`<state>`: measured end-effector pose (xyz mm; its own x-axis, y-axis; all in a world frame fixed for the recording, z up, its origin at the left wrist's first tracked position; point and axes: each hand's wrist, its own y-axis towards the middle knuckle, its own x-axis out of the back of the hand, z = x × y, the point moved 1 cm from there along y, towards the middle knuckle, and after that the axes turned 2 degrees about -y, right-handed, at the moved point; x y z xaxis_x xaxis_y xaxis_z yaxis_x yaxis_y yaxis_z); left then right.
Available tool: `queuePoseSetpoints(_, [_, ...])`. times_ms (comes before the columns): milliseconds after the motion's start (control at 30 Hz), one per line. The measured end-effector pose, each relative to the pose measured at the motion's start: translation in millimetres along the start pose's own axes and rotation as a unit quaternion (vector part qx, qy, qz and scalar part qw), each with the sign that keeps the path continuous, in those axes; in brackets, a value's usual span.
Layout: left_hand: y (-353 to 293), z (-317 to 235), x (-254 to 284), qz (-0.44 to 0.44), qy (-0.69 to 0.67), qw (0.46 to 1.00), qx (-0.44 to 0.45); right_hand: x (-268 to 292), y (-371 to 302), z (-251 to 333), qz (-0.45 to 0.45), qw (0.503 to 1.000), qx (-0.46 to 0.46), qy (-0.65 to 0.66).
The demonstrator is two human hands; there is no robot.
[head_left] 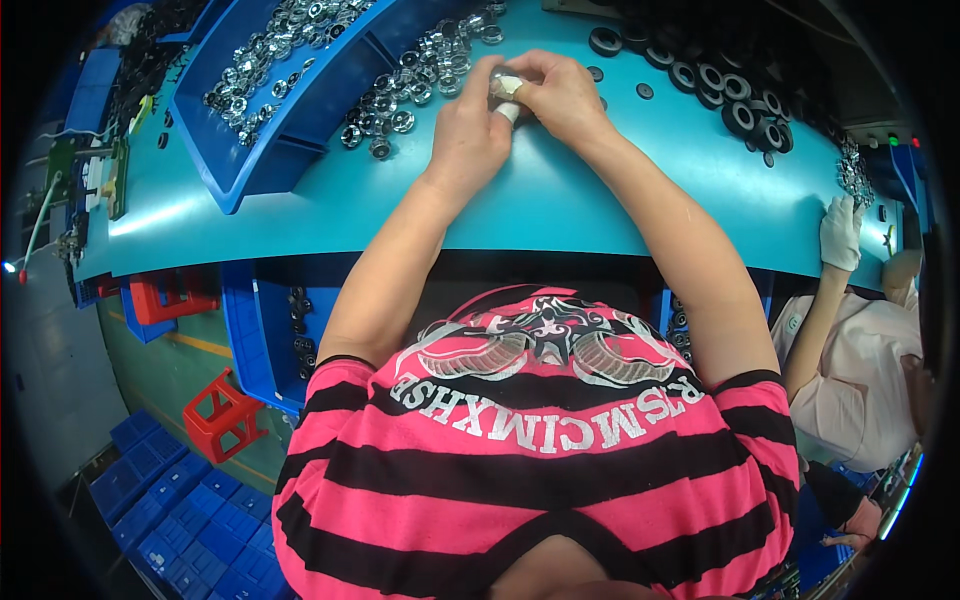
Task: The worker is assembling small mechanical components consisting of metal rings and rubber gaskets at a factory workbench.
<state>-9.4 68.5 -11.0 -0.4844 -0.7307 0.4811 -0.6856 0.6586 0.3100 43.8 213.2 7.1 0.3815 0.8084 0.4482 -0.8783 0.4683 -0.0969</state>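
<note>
We find the left hand (467, 140) and right hand (568, 100) close together, fingers gripping a small shiny part (497, 84), largely hidden, right of the blue bin (262, 170). We note metal pieces (403, 121) heaped beside the bin and black rings (712, 98) well to its right, on the desk (400, 220).

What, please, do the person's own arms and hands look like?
Short sleeves, striped bright pink and black, leave the forearms bare. The left hand and right hand wear no full gloves; off-white wraps cover what look like the thumbs. No watch or bracelet shows.
</note>
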Motion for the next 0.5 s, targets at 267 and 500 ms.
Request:
queuePoseSetpoints(267, [2.0, -15.3, 1.1, -0.011, 0.049, 0.997, -0.061, -1.2, 13.3, -17.1, 0.04, 0.998, -0.027, 0.046])
queuePoseSetpoints(500, [3.1, -7.5, 2.2, 0.01, -0.149, 0.988, 0.043, 11.5, 7.1, -3.1, 0.152, 0.962, -0.012, 0.225])
